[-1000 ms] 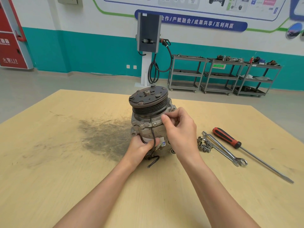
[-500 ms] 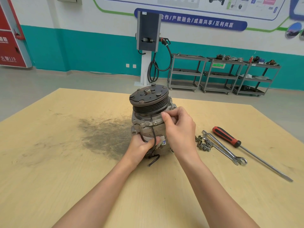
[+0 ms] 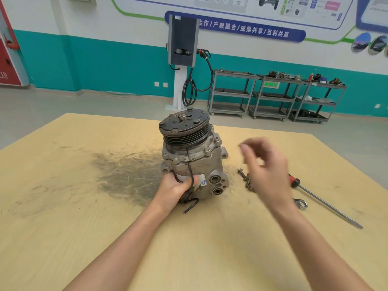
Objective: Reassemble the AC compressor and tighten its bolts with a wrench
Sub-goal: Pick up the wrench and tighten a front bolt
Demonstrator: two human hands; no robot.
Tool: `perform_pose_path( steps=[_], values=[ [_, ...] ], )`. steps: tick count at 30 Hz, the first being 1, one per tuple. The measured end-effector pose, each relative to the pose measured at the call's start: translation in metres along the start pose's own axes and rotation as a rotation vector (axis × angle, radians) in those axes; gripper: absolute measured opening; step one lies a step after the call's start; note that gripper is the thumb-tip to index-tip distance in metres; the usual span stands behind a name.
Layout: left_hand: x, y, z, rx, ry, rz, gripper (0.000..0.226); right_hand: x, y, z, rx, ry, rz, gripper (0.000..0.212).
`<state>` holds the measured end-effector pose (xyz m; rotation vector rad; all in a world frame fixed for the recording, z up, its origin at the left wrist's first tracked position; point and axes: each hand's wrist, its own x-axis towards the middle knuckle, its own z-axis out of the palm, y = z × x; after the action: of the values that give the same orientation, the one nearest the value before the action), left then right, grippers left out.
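- Head view: two bare forearms reach in from the bottom edge over a pale wooden table (image 3: pixel 63 238).
- The left hand (image 3: pixel 175 190) grasps the lower front of the compressor (image 3: pixel 194 162), with fingers and thumb curled round the casing and over a black wire (image 3: pixel 190 175) that runs down its face; the wire's loose end curls on the table just below the hand.
- The right hand (image 3: pixel 266 171) is blurred and hangs in the air to the right of the compressor, apart from it. Its fingers look loosely bent with nothing seen between them, but the blur leaves the grip something I cannot tell for sure.
- That hand stands in front of the tools: it covers part of a small heap of bolts (image 3: pixel 245 179) and nearly all of a wrench (image 3: pixel 301 203), of which only the ring end shows past the wrist.
- A screwdriver (image 3: pixel 323 204) with a red and black handle lies slanted to the right of the bolts.
- The compressor stands upright near the middle of the table, with its dark grooved pulley (image 3: pixel 184 129) on top and two round ports facing forward.
- A dark grey smudge (image 3: pixel 128 173) stains the wood to its left.
- Beyond the table, a grey box on a white post (image 3: pixel 182 42) carries a looped black cable.
- Three grey shelf carts (image 3: pixel 273 95) line the teal and white wall.
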<state>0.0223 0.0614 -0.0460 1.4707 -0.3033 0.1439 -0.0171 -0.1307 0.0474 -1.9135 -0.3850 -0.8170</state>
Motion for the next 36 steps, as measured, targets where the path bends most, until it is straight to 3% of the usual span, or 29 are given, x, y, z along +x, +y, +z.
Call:
perform_pose_path(
  steps=[2,6,9,12,18,25,27,28,31,33,36],
  values=[
    [0.0,-0.001,0.0,-0.004,-0.007,-0.008,0.03,0.015,0.028,-0.036,-0.168,-0.004,0.15,0.009],
    [0.001,-0.003,-0.001,-0.017,-0.002,-0.004,0.032,0.03,0.095,-0.083,-0.655,-0.381,0.5,0.01],
    [0.001,-0.002,-0.001,-0.013,0.001,0.001,0.031,0.029,0.122,-0.084,-0.799,-0.563,0.557,0.001],
    [0.0,-0.002,0.0,-0.016,0.0,-0.013,0.027,0.028,0.134,-0.075,-0.98,-0.741,0.544,0.01],
    [0.0,-0.003,-0.001,-0.021,-0.003,-0.014,0.027,0.029,0.139,-0.064,-1.158,-0.779,0.541,0.015],
    [0.0,-0.004,-0.001,-0.026,-0.009,-0.008,0.026,0.041,0.123,-0.059,-1.334,-0.724,0.354,0.027],
    [0.0,-0.004,-0.001,-0.025,-0.013,-0.002,0.026,0.059,0.108,-0.061,-1.192,-0.587,0.297,0.024],
    [0.001,-0.004,-0.001,-0.023,-0.016,0.002,0.026,0.069,0.097,-0.061,-0.998,-0.499,0.291,0.019],
    [0.001,-0.004,-0.001,-0.024,-0.02,0.013,0.026,0.092,0.049,-0.056,-0.034,-0.254,0.425,0.017],
    [0.0,-0.004,-0.002,-0.028,-0.021,0.015,0.026,0.096,0.018,-0.046,0.49,-0.243,0.493,0.019],
    [0.001,-0.004,-0.002,-0.026,-0.02,0.014,0.027,0.088,-0.005,-0.021,0.661,-0.329,0.49,0.023]
  ],
)
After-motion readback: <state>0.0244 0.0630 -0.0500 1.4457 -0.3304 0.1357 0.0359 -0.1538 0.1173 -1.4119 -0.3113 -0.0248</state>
